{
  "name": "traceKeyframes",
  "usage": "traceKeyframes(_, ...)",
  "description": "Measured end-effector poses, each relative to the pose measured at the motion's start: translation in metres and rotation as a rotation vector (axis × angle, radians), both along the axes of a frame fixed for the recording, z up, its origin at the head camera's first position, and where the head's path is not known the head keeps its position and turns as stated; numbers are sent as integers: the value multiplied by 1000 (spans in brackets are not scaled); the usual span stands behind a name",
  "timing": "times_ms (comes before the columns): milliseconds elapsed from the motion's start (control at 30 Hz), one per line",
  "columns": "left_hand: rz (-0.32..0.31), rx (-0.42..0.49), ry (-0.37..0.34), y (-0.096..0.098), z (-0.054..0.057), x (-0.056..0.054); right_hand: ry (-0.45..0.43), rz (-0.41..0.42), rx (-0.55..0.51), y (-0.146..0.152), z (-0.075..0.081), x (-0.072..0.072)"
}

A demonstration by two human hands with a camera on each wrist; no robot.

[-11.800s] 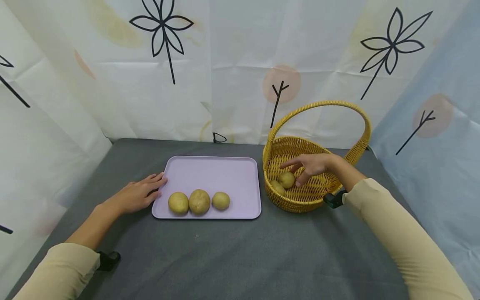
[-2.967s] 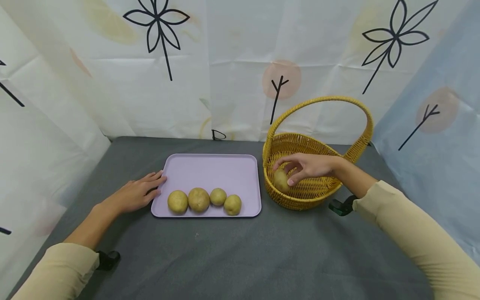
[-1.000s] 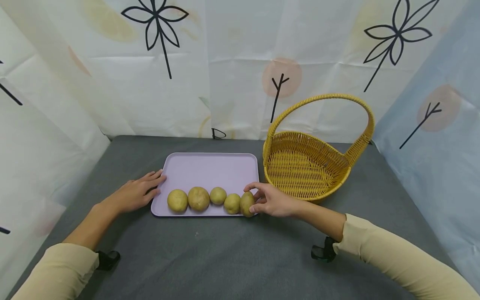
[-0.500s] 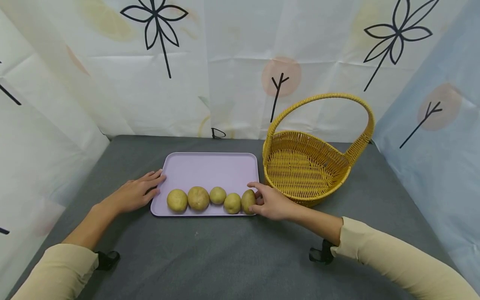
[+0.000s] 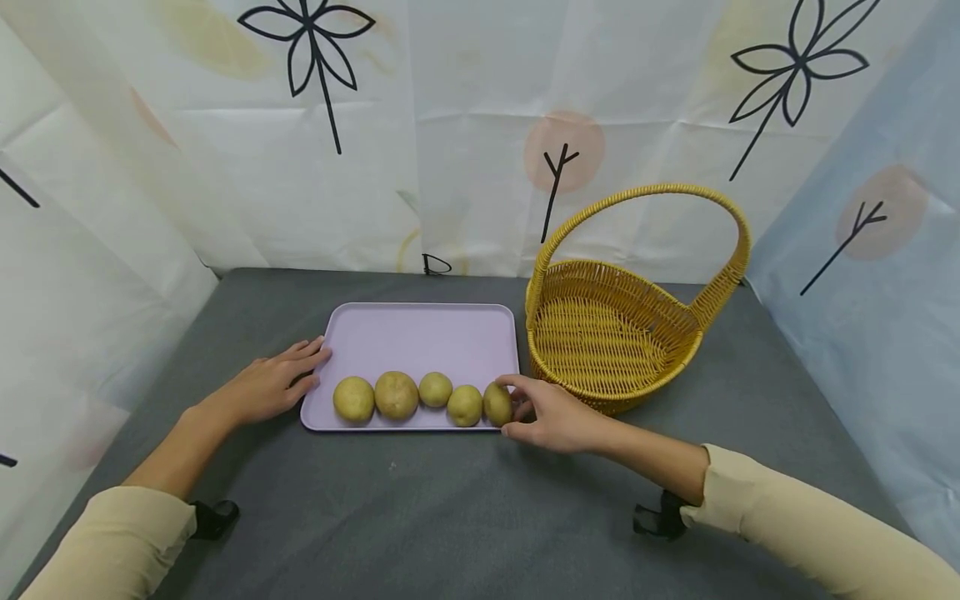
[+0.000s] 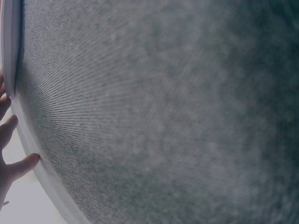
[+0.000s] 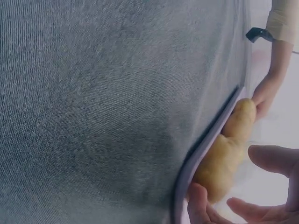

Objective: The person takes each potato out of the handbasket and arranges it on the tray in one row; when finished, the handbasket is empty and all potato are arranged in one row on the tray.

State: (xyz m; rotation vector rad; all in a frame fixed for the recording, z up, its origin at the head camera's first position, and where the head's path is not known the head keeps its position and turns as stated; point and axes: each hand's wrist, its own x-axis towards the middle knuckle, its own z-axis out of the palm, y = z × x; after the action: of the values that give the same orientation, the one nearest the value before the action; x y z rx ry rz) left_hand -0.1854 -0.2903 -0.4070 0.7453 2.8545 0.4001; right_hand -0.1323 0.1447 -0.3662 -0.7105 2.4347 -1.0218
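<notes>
Several potatoes (image 5: 397,396) stand in a row along the near edge of a lilac tray (image 5: 420,333). My left hand (image 5: 262,387) rests on the tray's left rim with fingers extended; the left wrist view shows its spread fingers (image 6: 21,166) at the rim. At the row's right end, my right hand (image 5: 555,414) is beside the last potato (image 5: 498,405), thumb and index finger spread around its right side. In the right wrist view the thumb and fingers look spread, with a gap to the nearest potato (image 7: 217,170). Whether one fingertip touches it, I cannot tell.
A yellow wicker basket (image 5: 607,342) with a tall arched handle stands right of the tray, close behind my right hand. Dark grey cloth (image 5: 420,517) covers the table. A printed white curtain (image 5: 480,167) hangs behind it.
Earlier, two potatoes lay in the basket; my right hand has brought them to the tray's row. Since half a second ago it has loosened from the last potato. My left hand stays put.
</notes>
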Motion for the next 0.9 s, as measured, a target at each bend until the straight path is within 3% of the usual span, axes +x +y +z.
traceKeyframes(500,-2,8,3,-3,-3,-1,-124,-7,-242,55,39,16)
traceKeyframes(667,0,-4,-5,-2,-2,-3,-100,-61,-252,83,48,24)
traceKeyframes(900,-4,-24,-10,0,2,-6,4,-122,-198,129,63,31)
